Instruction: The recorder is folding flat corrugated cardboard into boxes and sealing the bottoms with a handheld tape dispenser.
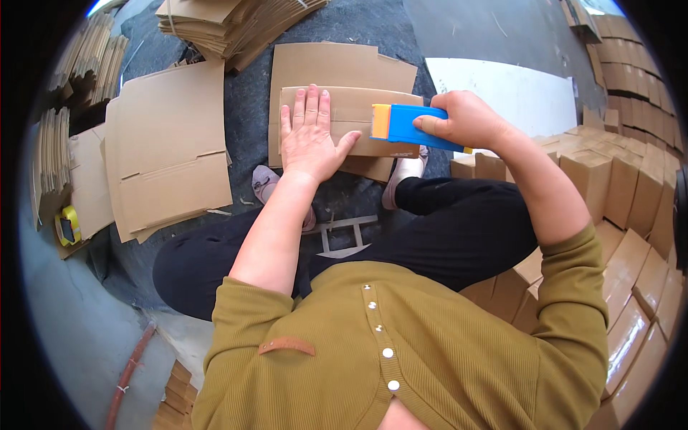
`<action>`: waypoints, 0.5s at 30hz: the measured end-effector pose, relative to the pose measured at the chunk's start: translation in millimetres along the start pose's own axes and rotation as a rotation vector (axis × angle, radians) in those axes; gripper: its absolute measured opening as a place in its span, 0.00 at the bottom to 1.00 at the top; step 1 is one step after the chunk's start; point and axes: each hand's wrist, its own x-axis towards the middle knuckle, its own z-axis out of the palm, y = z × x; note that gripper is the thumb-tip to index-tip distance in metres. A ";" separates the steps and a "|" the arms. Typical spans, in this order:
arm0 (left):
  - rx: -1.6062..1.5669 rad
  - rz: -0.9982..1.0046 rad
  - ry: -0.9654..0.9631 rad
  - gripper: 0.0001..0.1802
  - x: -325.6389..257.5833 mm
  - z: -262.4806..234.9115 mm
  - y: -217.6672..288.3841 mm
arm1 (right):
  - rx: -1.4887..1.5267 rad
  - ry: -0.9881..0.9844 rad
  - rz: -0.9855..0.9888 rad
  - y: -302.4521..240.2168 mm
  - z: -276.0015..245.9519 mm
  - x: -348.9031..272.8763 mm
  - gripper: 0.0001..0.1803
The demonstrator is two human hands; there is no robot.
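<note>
The left hand [308,140] lay flat and spread on a cardboard box [358,102]; the right hand [466,120], to its right, gripped a blue tape dispenser [412,127]. If the left palm slipped, the box could have shifted and spoiled the taping. Beyond both hands lay stacked cardboard [233,29].

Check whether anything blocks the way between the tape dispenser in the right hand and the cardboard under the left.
Nothing visible does: in this view, the tape dispenser in the right hand overlaps the right end of the cardboard. The left hand lies flat farther left.
</note>
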 end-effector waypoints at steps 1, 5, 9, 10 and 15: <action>0.003 0.009 -0.004 0.52 0.6 -0.7 1.5 | 0.008 0.002 0.006 6.5 0.4 -2.7 0.29; -0.006 0.016 -0.017 0.59 1.0 -0.9 1.7 | 0.006 -0.004 0.061 24.5 -3.6 -11.9 0.30; 0.032 0.016 -0.036 0.61 1.4 0.0 4.3 | 0.000 0.010 0.024 55.1 -4.5 -24.0 0.27; 0.034 0.022 -0.018 0.61 0.8 1.8 3.4 | 0.017 0.023 0.033 61.6 -4.7 -28.7 0.27; 0.078 0.006 -0.039 0.61 0.6 0.0 4.6 | 0.009 0.027 0.140 105.4 -14.8 -54.7 0.27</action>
